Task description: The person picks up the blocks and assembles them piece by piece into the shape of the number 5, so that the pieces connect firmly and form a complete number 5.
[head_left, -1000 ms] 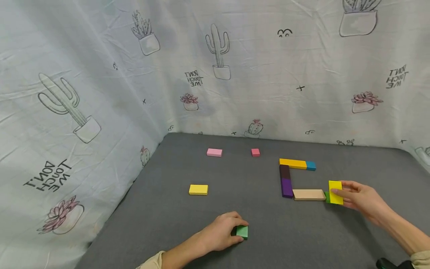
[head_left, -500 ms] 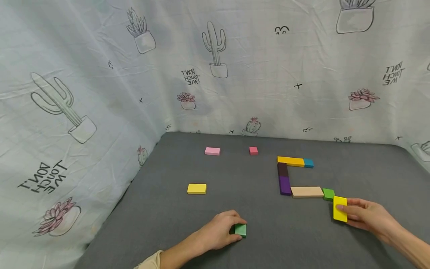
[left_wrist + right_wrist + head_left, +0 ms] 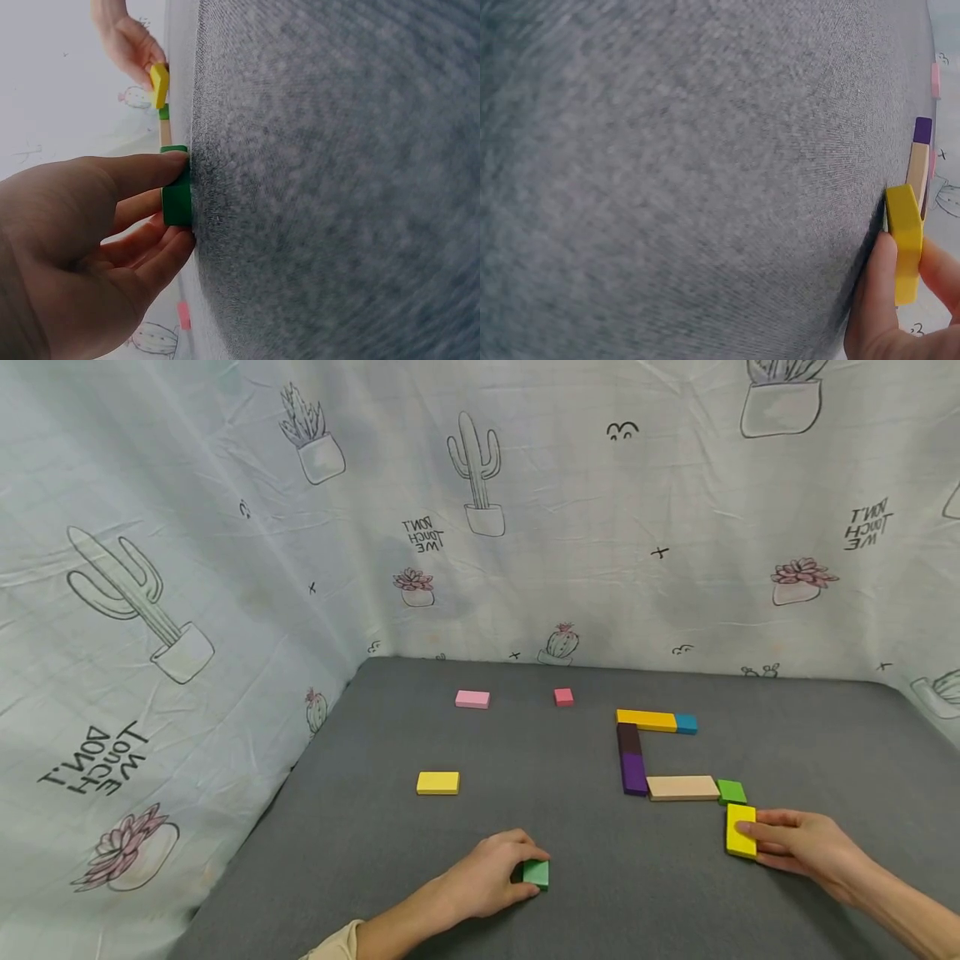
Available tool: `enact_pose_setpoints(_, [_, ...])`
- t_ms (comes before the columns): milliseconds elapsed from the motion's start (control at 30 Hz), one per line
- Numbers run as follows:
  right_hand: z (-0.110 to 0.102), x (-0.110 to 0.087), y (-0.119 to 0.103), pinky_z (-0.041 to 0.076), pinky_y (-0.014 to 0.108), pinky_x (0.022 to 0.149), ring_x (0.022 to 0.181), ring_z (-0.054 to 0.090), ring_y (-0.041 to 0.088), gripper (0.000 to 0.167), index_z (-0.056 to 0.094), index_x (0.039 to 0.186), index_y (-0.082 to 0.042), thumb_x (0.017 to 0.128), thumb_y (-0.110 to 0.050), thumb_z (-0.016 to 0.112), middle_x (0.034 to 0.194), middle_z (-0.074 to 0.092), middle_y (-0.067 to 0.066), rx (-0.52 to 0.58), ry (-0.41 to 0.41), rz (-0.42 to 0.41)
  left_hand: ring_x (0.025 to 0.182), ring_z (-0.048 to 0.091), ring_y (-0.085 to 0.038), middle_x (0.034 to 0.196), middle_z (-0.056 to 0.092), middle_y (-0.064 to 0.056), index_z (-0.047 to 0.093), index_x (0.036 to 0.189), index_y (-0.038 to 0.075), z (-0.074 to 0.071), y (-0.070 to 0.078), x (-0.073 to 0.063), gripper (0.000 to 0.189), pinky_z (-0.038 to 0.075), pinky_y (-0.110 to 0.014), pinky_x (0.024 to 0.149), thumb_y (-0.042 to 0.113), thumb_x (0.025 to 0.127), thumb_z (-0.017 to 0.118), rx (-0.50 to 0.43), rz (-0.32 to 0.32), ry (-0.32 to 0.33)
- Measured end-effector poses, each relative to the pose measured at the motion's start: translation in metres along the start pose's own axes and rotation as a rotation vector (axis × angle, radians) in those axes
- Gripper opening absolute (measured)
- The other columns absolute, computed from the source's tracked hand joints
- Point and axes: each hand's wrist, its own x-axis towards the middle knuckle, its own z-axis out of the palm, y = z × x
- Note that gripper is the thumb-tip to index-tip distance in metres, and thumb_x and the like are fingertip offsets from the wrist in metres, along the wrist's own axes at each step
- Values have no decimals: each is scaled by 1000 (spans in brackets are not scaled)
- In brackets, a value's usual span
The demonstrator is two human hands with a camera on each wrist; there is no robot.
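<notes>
My left hand (image 3: 487, 877) pinches a green block (image 3: 536, 874) between thumb and fingers at the front middle of the table. In the left wrist view that green block (image 3: 177, 196) stands right at the grey cloth. My right hand (image 3: 806, 843) holds a bright yellow block (image 3: 741, 831), its thumb lying over the face. This yellow block is just in front of a small light green block (image 3: 731, 792), which ends a row with a beige block (image 3: 682, 788). The right wrist view shows the yellow block (image 3: 905, 244) gripped between thumb and fingers, close over the cloth.
Purple (image 3: 634, 774), dark brown (image 3: 629, 738), orange (image 3: 647, 720) and blue (image 3: 686, 723) blocks continue the row into a C shape. Loose on the grey table (image 3: 337, 860) lie another yellow block (image 3: 438, 783), a pink block (image 3: 472, 699) and a red block (image 3: 563, 697). A printed curtain (image 3: 345, 518) stands behind.
My right hand has brought the yellow block from over the light green block toward me, first rightward, then slightly back left. The left hand keeps its hold on the green block.
</notes>
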Motion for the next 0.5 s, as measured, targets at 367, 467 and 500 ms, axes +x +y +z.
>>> enact_pose_setpoints(367, [3, 0, -8, 53, 32, 74, 77, 61, 13, 73, 32, 128, 24, 88, -25, 71, 93, 58, 9, 16, 54, 38, 88, 50, 1, 101, 57, 7, 68, 117, 9, 1, -1, 0, 34, 44, -15, 74, 15, 84, 75, -2, 23, 15])
enact_pose_setpoints(467, [2, 0, -9, 54, 32, 72, 75, 61, 13, 64, 39, 122, 21, 88, -23, 71, 90, 58, 7, 26, 63, 35, 88, 50, 2, 101, 57, 8, 68, 117, 9, 1, -2, 0, 34, 44, -15, 74, 16, 84, 75, 3, 26, 17])
enact_pose_setpoints(500, [2, 0, -9, 54, 32, 72, 75, 61, 13, 63, 40, 121, 21, 87, -22, 71, 89, 59, 7, 25, 66, 35, 88, 50, 2, 101, 57, 8, 68, 117, 9, 1, -2, 0, 34, 44, -15, 74, 16, 84, 75, 3, 25, 17])
